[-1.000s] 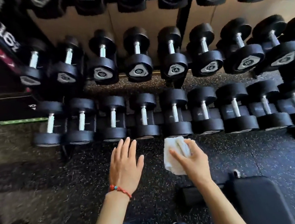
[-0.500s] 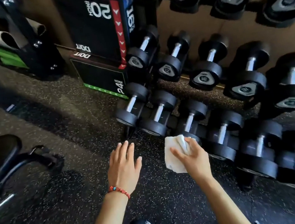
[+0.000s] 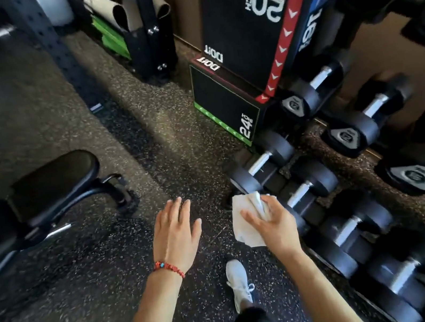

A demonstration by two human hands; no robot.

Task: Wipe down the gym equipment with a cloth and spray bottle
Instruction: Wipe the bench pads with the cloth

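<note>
My right hand (image 3: 272, 221) grips a crumpled white cloth (image 3: 245, 220), held in the air just left of the lowest row of black dumbbells (image 3: 262, 163). The cloth hangs close to the end dumbbell; I cannot tell if it touches. My left hand (image 3: 175, 229) hovers beside it over the floor, fingers straight and spread, holding nothing. A red bead bracelet circles the left wrist. Rows of dumbbells (image 3: 352, 131) fill the rack on the right. No spray bottle is in view.
A stacked black plyo box (image 3: 247, 42) marked 20 and 24 stands at the rack's left end. A black padded bench (image 3: 41, 189) sits on the speckled rubber floor at left. A black rig upright (image 3: 51, 44) rises behind. My white shoe (image 3: 238, 283) is below.
The view has swung left along the rack, bringing the plyo box and bench into sight. Both hands keep the same pose, the right still holding the cloth.
</note>
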